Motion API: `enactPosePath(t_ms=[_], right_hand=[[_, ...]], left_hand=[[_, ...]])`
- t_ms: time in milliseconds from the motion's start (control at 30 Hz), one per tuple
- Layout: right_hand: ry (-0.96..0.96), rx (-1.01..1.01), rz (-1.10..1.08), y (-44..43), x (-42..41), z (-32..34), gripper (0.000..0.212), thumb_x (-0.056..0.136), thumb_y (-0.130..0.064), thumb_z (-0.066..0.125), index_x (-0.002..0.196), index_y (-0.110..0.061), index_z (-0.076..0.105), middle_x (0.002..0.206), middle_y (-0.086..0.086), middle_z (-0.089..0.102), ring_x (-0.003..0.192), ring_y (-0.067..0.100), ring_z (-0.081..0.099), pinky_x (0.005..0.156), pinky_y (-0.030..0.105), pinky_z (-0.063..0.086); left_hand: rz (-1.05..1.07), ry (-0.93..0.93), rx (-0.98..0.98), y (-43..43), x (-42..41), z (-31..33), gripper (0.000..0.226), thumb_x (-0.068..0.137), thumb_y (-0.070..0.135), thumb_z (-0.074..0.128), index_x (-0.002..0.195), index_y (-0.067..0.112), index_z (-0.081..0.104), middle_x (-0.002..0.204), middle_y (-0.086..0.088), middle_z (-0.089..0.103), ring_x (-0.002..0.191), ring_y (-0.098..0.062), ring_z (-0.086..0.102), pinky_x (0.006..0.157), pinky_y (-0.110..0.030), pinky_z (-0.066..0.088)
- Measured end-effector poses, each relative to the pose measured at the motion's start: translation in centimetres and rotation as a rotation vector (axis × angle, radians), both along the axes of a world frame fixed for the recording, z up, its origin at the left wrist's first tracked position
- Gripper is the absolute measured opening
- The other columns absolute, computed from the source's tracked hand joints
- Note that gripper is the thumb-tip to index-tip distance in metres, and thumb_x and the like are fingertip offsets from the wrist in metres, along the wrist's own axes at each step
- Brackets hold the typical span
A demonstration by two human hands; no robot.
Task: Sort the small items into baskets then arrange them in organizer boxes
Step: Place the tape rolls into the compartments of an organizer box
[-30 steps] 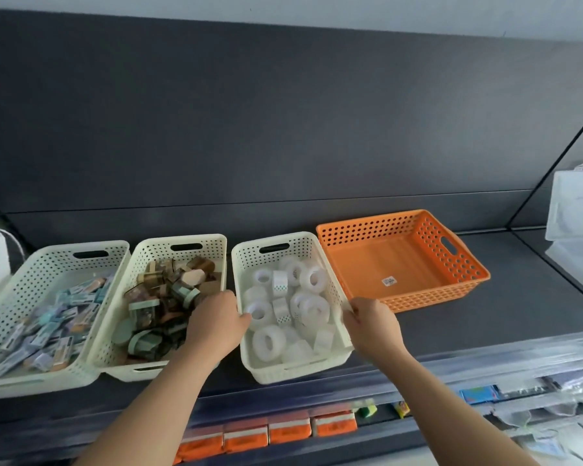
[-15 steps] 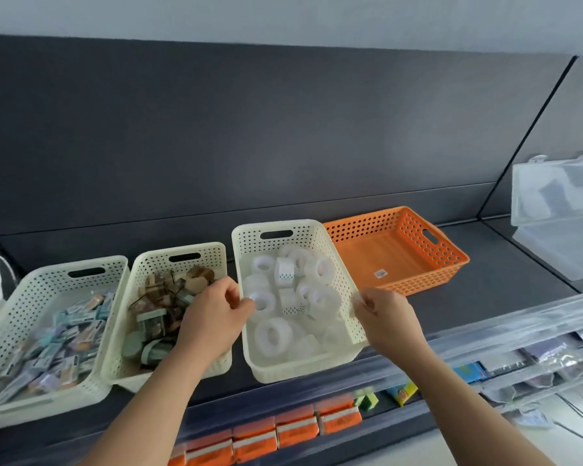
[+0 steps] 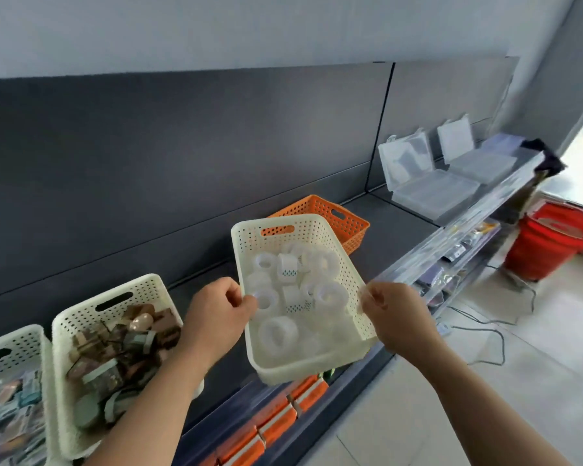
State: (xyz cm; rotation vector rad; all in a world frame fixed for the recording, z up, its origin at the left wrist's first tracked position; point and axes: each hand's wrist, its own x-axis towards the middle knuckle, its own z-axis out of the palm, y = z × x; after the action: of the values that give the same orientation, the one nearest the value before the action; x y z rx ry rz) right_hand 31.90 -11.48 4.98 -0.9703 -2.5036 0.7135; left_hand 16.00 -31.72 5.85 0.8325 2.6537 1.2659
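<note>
Between both sets of fingers, item one: cream basket [image 3: 345, 267] of clear tape rolls [image 3: 278, 331], held off the shelf [image 3: 384, 237] and tilted, its near end out past the shelf's front edge. Left hand [image 3: 216, 317]: fingers curled over the basket's left long rim, gripping. Right hand [image 3: 396, 319]: fingertips pinching the right long rim, directly across. The rolls lie loose between the two grips, the nearest just beyond my left fingertips. Item two: orange basket [image 3: 350, 227], beyond the fingers, behind the held basket's far end, no contents visible. Item three: second cream basket [image 3: 64, 327], brown and green pieces, on the shelf just outboard of my left wrist. Item four: third cream basket [image 3: 17, 338], small flat packets, further left, cut by the frame edge. Item five: two clear organizer boxes [image 3: 431, 193], lids raised, well beyond my right fingers along the shelf; contents cannot be told through the plastic. Status, as I judge it: sorting looks largely done, three baskets filled by kind. Arranging into the boxes looks not yet begun, and all three lots remain to place.
</note>
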Motion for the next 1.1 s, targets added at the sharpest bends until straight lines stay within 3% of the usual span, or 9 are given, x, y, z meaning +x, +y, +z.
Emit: enactPosePath(t_ms=[167, 367, 533, 733, 933, 1100], right_hand=[[-0.016, 0.031, -0.155, 1.7, 4.1, 0.3, 0.033, 0.092, -0.026, 0.049, 0.071, -0.003, 0.062, 0.065, 0.013, 0.062, 0.054, 0.022, 0.049, 0.054, 0.039, 0.047], [-0.002, 0.010, -0.270, 5.6, 8.7, 0.5, 0.030, 0.091, -0.022, 0.052, 0.067, -0.008, 0.065, 0.061, 0.006, 0.064, 0.059, 0.027, 0.060, 0.060, 0.037, 0.052], [-0.007, 0.009, -0.343, 11.9, 11.7, 0.4, 0.033, 0.090, -0.022, 0.051, 0.062, -0.008, 0.061, 0.058, 0.004, 0.062, 0.058, 0.025, 0.058, 0.057, 0.035, 0.048], [-0.026, 0.015, -0.389, 21.9, 15.5, 1.0, 0.031, 0.088, -0.022, 0.050, 0.065, -0.006, 0.061, 0.058, 0.007, 0.062, 0.058, 0.027, 0.059, 0.057, 0.036, 0.049], [-0.041, 0.035, -0.409, 32.6, 19.3, 1.3, 0.034, 0.089, -0.023, 0.050, 0.061, -0.006, 0.058, 0.058, 0.007, 0.061, 0.061, 0.031, 0.057, 0.060, 0.041, 0.049], [-0.065, 0.017, -0.431, 39.6, 21.0, 0.1, 0.032, 0.089, -0.023, 0.050, 0.063, -0.006, 0.059, 0.059, 0.008, 0.062, 0.060, 0.032, 0.058, 0.060, 0.042, 0.053]], left_hand=[[-0.137, -0.039, -0.012, 3.8, 2.1, 0.3, 0.030, 0.084, 0.027, 0.067, 0.065, 0.013, 0.048, 0.057, 0.005, 0.051, 0.050, -0.009, 0.044, 0.048, -0.022, 0.034], [-0.283, -0.076, -0.015, 10.5, 4.4, 0.2, 0.025, 0.082, 0.024, 0.067, 0.067, 0.011, 0.052, 0.061, 0.001, 0.057, 0.053, -0.012, 0.051, 0.049, -0.031, 0.043], [-0.337, -0.026, -0.025, 18.4, 6.4, 0.1, 0.026, 0.081, 0.021, 0.067, 0.064, 0.007, 0.052, 0.065, -0.008, 0.059, 0.058, -0.020, 0.051, 0.058, -0.044, 0.049], [-0.354, -0.012, -0.016, 29.5, 9.4, -0.1, 0.027, 0.078, 0.020, 0.069, 0.063, 0.006, 0.052, 0.057, -0.003, 0.052, 0.050, -0.018, 0.045, 0.051, -0.036, 0.042], [-0.332, 0.015, -0.017, 40.7, 13.2, -0.8, 0.032, 0.079, 0.020, 0.068, 0.059, 0.009, 0.045, 0.072, -0.001, 0.051, 0.058, -0.017, 0.046, 0.050, -0.029, 0.033], [-0.350, -0.029, -0.011, 48.3, 14.8, -1.5, 0.034, 0.080, 0.015, 0.067, 0.058, 0.010, 0.041, 0.072, -0.001, 0.049, 0.057, -0.015, 0.043, 0.050, -0.026, 0.030]])
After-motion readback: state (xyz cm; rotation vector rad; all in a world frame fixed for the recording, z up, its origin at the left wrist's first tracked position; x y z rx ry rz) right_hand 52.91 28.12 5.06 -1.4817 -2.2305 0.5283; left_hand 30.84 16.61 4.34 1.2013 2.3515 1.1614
